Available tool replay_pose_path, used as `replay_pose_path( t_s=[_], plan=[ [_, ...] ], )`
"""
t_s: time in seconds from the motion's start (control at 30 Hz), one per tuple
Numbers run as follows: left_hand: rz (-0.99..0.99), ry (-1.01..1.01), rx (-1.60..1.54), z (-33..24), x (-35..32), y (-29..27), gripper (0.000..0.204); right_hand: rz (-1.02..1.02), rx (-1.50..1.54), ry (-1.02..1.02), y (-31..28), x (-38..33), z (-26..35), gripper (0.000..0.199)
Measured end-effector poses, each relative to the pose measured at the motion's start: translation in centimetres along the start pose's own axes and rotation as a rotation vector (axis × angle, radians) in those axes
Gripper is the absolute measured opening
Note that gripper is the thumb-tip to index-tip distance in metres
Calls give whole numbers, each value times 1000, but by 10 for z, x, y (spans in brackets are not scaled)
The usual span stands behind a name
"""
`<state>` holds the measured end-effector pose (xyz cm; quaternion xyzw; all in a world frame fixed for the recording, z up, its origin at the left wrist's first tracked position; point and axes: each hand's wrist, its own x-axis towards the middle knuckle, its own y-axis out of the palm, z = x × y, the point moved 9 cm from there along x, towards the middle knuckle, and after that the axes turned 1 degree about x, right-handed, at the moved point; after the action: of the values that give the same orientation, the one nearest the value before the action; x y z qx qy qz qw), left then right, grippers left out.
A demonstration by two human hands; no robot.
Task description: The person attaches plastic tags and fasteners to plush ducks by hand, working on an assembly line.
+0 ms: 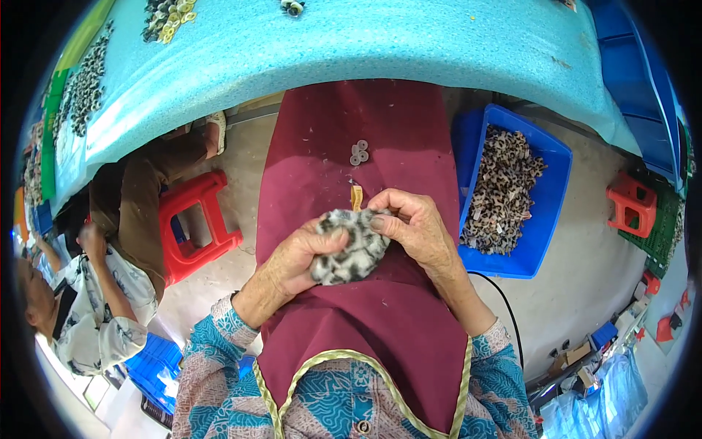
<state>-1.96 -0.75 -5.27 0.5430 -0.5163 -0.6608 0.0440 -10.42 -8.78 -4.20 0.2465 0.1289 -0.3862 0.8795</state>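
"Forearms (257, 301) first: how do they come in?"

"From the lower edge, out of patterned sleeves (219, 347), slanting inward so that they draw together over the lap of a maroon apron (351, 110)."

"And the left hand (296, 256)?"

"It cradles the lower left side of a fluffy spotted piece (355, 252), with the thumb laid across the front. The other fingers go behind the fur, so I can't tell how each is bent, but the piece is gripped between them and that thumb."

"What about the right hand (411, 223)?"

"It sits a little higher, at the upper right edge of the piece. The back of the hand is turned up, and the thumb and index finger close toward each other in a pinch at the fur's edge. The remaining fingers are partly hidden."

"So where is the piece?"

"Between both hands, near the middle of the view, in front of the apron. A small yellow tag (356, 196) stands at its top edge; I can't tell whether it is joined on."

"Anything else close by?"

"Pale rings (359, 152) lie clustered on the apron, beyond the tag. To the right stands a blue bin (554, 190) heaped with mottled pieces (504, 194)."
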Motion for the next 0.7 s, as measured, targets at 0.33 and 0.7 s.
replay_pose_path(
  t_s=[0.33, 0.7],
  plan=[
    [-32, 50, 24, -2, 1, 5, 33, -102, -103, -18, -10, -5, 14, 18],
    [22, 103, -19, -12, -1, 11, 31, -216, -628, -488, -21, -2, 138, 13]
  ],
)
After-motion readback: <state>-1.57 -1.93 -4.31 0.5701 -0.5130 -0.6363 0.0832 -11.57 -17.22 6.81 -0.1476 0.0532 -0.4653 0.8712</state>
